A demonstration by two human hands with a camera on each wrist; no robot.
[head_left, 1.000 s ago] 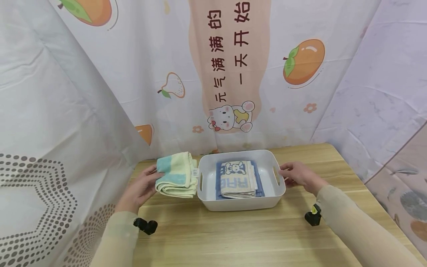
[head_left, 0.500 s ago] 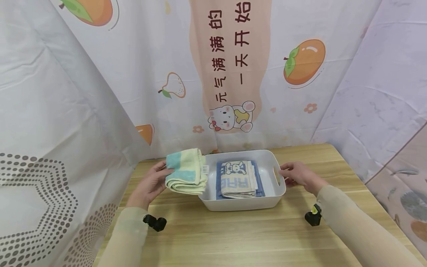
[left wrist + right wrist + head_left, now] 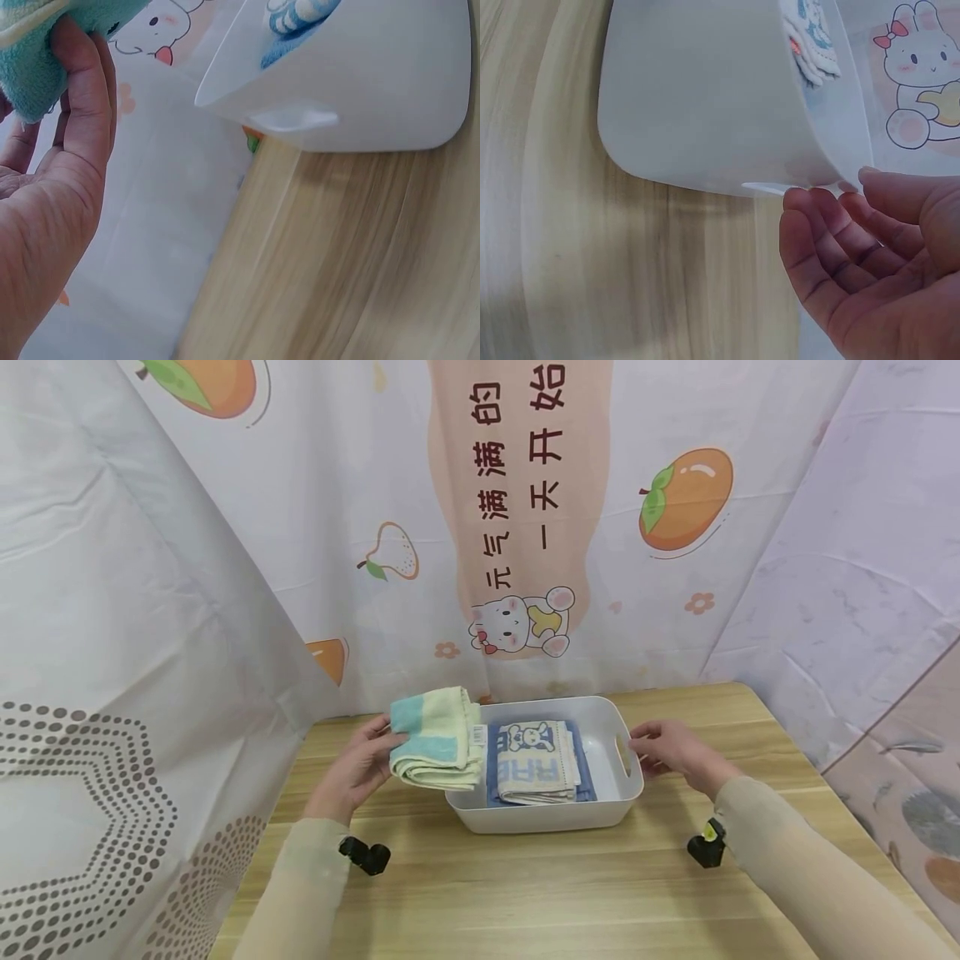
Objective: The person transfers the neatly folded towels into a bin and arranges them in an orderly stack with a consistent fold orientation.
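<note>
My left hand pinches the left edge of a folded towel, pale yellow with turquoise patches and a white tag. The towel is held up over the left end of a white plastic basket, hiding that end's handle. In the left wrist view, thumb and fingers grip a turquoise corner of the towel. Inside the basket lies a folded beige and blue towel with a bear pattern, on top of a darker blue towel. My right hand holds the basket's right rim by its handle hole, fingertips curled at it.
The basket stands on a wood-grain table, near its back edge. Right behind hangs a white curtain printed with fruit, and more curtains close off both sides. A black camera mount sits on each wrist.
My left hand has moved right with the yellow and turquoise towel, from beside the basket to over its left end. The right hand has stayed at the basket's right rim.
</note>
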